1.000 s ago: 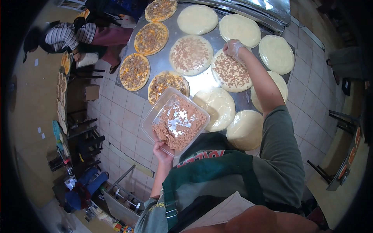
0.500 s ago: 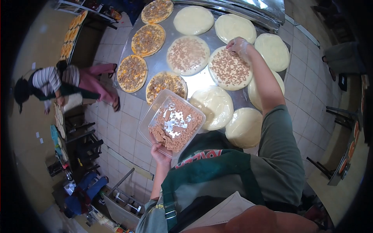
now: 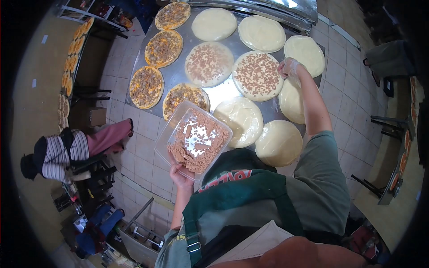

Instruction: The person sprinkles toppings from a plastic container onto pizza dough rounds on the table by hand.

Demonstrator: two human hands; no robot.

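My left hand (image 3: 181,175) grips the near corner of a clear plastic tub (image 3: 163,145) holding brown crumbled topping (image 3: 201,154). My right hand (image 3: 289,68), in a clear glove, is at the right edge of a round base scattered with brown bits (image 3: 257,76); its fingers are pinched together, and what they hold is too small to make out. Left of it lies another base with brown bits (image 3: 208,64). Several plain pale bases (image 3: 280,143) surround them. Several topped rounds with orange and brown pieces (image 3: 146,87) are on the left of the metal table (image 3: 178,73).
A metal appliance (image 3: 286,11) borders the table's far side. At the left, a person in a striped top (image 3: 62,152) leans at a long side table holding food. More food rounds (image 3: 404,156) are at the far right. Another person's legs (image 3: 386,60) show at upper right.
My right hand has moved from over the spotted base to its right edge. The view has shifted slightly. The person in stripes has moved along the side table, nearer the bottom of the view.
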